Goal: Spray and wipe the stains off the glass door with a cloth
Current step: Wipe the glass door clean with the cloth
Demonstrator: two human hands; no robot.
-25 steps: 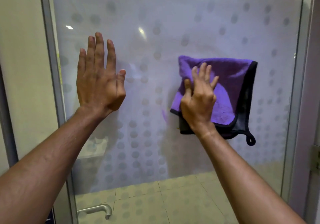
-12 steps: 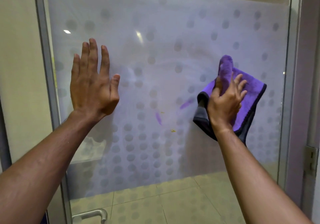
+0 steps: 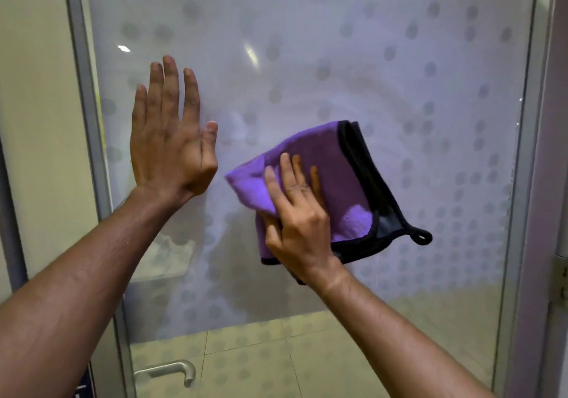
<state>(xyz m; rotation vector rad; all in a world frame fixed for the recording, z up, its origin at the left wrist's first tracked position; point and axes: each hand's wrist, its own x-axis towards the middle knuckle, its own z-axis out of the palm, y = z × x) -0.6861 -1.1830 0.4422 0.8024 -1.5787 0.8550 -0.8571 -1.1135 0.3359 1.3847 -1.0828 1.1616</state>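
A frosted glass door (image 3: 322, 44) with a grey dot pattern fills the view. My right hand (image 3: 296, 216) presses a purple cloth (image 3: 341, 179) with black trim and a hanging loop flat against the glass at centre. The cloth covers the spot where small stains showed a moment earlier. My left hand (image 3: 170, 136) rests flat on the glass to the left, fingers straight and apart, holding nothing. No spray bottle is in view.
A grey metal door frame (image 3: 83, 90) runs down the left side, with a cream wall (image 3: 33, 90) beyond it. A metal door handle (image 3: 172, 371) sticks out at the bottom left. Another frame with a hinge (image 3: 561, 277) stands at the right edge.
My right hand swept the cloth to the right, then back left and down over the small purple and yellow stains at centre. My left hand stayed flat on the glass.
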